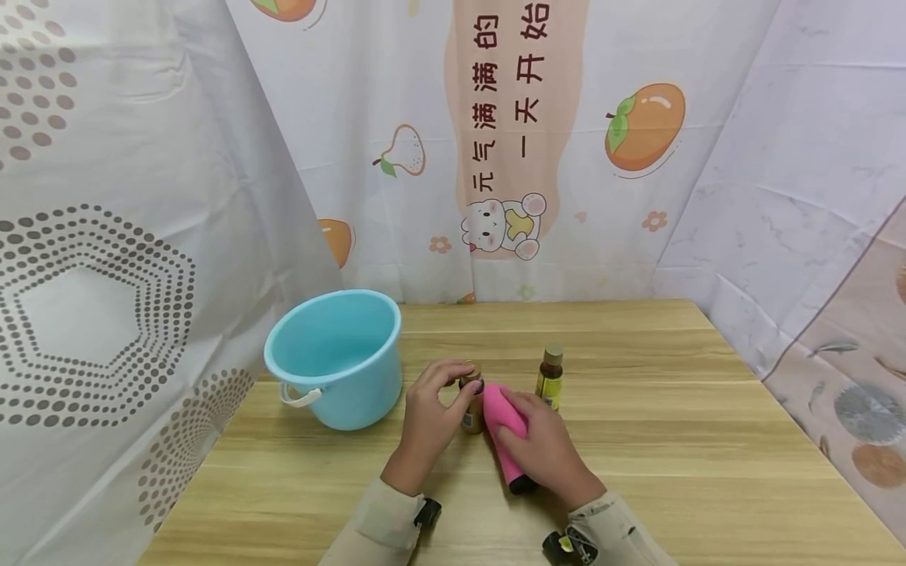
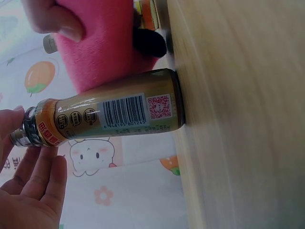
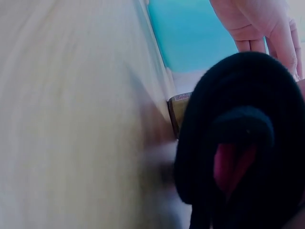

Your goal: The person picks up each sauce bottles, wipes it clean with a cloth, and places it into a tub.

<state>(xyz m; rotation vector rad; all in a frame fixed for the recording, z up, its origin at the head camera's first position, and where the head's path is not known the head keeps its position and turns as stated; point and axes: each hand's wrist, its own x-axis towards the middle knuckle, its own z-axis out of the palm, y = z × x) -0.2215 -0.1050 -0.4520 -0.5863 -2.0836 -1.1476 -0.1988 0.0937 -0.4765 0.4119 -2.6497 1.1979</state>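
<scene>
My left hand [image 1: 433, 405] pinches a small brown glass bottle [image 2: 114, 110] at its neck, thumb on one side and fingers on the other. The bottle stands upright on the table, its barcode label showing in the left wrist view. My right hand [image 1: 541, 440] grips a pink plush thing [image 1: 501, 428] with a black end, leaning beside that bottle. In the right wrist view its black fabric end [image 3: 238, 86] is folded around a pink opening. Just behind my right hand stands a second brown bottle [image 1: 550, 376] with a yellow label and a pale cap.
A light blue bucket [image 1: 385, 381] with a white handle stands left of my left hand. Wooden tabletop [image 1: 679, 440] extends to the right and front. Printed curtains [image 1: 340, 94] hang behind the table and along both sides.
</scene>
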